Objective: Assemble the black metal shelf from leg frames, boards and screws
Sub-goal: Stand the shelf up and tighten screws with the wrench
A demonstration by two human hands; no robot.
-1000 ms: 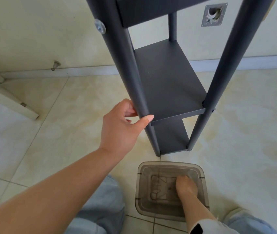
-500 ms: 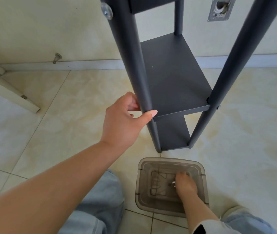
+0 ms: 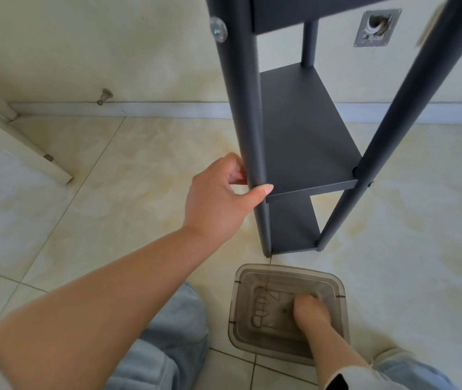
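The black metal shelf (image 3: 306, 136) stands upright on the tiled floor, with boards fixed between its round legs. My left hand (image 3: 218, 198) grips the near left leg (image 3: 248, 114) just above the middle board, thumb in front and fingers behind. My right hand (image 3: 310, 311) reaches down inside a smoky see-through plastic bin (image 3: 238, 308) in front of the shelf. Its fingers are curled near the bin's bottom; whether they hold anything is hidden. A clear round cap (image 3: 218, 29) sits on the left leg near the top.
A cream wall and white skirting (image 3: 153, 108) run behind the shelf, with a door stopper (image 3: 105, 96) and a metal wall plate (image 3: 376, 28). A cream door edge (image 3: 21, 144) angles in at the left. My knees in light jeans (image 3: 165, 347) flank the bin.
My view has shifted so the shelf sits further right. My right hand has moved within the bin, toward its right side. My left hand keeps its grip on the leg.
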